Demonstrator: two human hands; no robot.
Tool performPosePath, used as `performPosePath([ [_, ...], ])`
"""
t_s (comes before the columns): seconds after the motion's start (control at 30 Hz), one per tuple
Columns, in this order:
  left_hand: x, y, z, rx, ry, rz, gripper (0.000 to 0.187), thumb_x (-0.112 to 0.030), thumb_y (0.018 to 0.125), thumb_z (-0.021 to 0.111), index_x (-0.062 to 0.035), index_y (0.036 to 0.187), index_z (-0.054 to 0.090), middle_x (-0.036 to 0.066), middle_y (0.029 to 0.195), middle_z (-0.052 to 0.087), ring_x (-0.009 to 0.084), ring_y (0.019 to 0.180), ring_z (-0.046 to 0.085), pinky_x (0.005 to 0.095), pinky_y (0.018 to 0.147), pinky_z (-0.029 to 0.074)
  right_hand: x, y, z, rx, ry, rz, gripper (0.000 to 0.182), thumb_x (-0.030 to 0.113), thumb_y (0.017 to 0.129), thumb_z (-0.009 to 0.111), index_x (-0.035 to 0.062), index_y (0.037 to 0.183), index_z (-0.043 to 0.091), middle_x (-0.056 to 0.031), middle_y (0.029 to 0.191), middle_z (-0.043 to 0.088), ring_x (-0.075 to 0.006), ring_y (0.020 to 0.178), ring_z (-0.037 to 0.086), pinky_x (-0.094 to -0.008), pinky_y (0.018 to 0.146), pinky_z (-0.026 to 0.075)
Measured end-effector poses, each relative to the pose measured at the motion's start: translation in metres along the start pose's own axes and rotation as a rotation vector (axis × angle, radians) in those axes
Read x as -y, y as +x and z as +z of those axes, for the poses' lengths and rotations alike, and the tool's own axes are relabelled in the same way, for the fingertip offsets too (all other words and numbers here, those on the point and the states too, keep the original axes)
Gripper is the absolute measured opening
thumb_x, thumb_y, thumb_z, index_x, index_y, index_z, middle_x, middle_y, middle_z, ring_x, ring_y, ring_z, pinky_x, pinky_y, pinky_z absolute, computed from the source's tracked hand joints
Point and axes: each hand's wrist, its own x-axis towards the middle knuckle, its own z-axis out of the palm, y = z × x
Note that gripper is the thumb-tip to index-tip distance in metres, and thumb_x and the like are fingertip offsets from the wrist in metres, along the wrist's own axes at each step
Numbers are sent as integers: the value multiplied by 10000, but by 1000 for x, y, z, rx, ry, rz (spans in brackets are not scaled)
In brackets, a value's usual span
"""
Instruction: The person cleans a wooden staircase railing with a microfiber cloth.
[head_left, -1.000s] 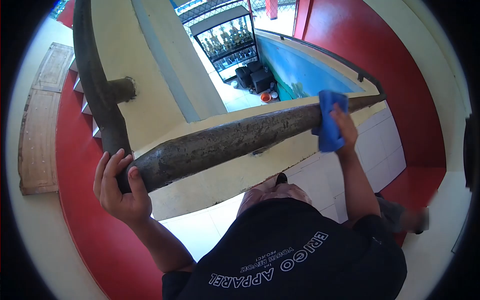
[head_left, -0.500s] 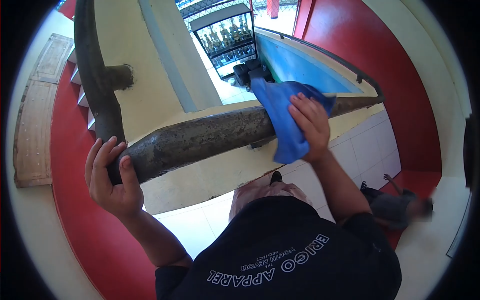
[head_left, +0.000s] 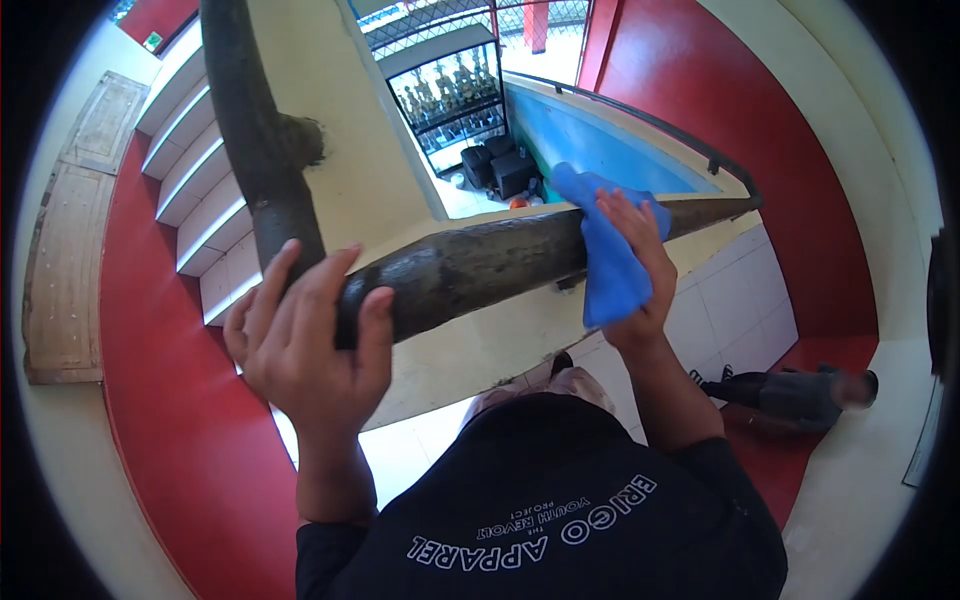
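A thick, dark handrail (head_left: 490,262) with a worn, patchy surface runs across in front of me and bends upward at the left. My right hand (head_left: 640,260) presses a blue cloth (head_left: 612,280) over the rail's right part, the cloth draped down its near side. The fingers lie along the cloth, and part of it is hidden beneath the palm. At the bend, my left hand (head_left: 315,345) lies loosely against the rail with fingers spread and slightly bent, thumb toward the near section. Its palm is out of sight.
White-tiled stairs (head_left: 205,185) rise at the left beside a red wall band. Beyond the cream parapet (head_left: 350,130) stand a trophy cabinet (head_left: 450,95) and black boxes (head_left: 512,172). At lower right, another person (head_left: 800,395) is near a red-painted surface.
My left hand has loosened, with its fingers farther apart at the bend. The cloth and right hand have shifted slightly right. The view has moved, bringing more stairs into sight.
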Motion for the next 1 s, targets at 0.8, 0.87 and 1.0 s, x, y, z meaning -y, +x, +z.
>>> performPosePath([
  [0.8, 2, -5, 12, -88, 80, 73, 206, -284, 912, 638, -187, 1056, 749, -5, 990, 749, 191, 1066, 686, 441, 1030, 289, 43, 12, 42, -14, -128, -278, 539, 268, 890, 595, 23, 1369, 587, -185, 1428, 566, -389, 1363, 485, -527, 1160, 261],
  [0.87, 4, -5, 9, -107, 49, 62, 206, -234, 926, 606, -161, 1078, 726, 44, 1135, 716, 221, 1134, 653, 445, 1024, 304, 83, 27, 43, 111, -107, -352, 515, 285, 874, 634, 66, 1339, 623, -180, 1410, 583, -401, 1347, 501, -544, 1148, 282],
  [1.0, 17, -9, 17, -284, -269, 4, 224, -142, 952, 539, -101, 1153, 628, 121, 1214, 677, 315, 1170, 626, 463, 999, 358, 91, 29, 43, 182, -148, -512, 476, 270, 804, 721, 191, 1271, 687, -114, 1390, 610, -383, 1339, 515, -540, 1109, 362],
])
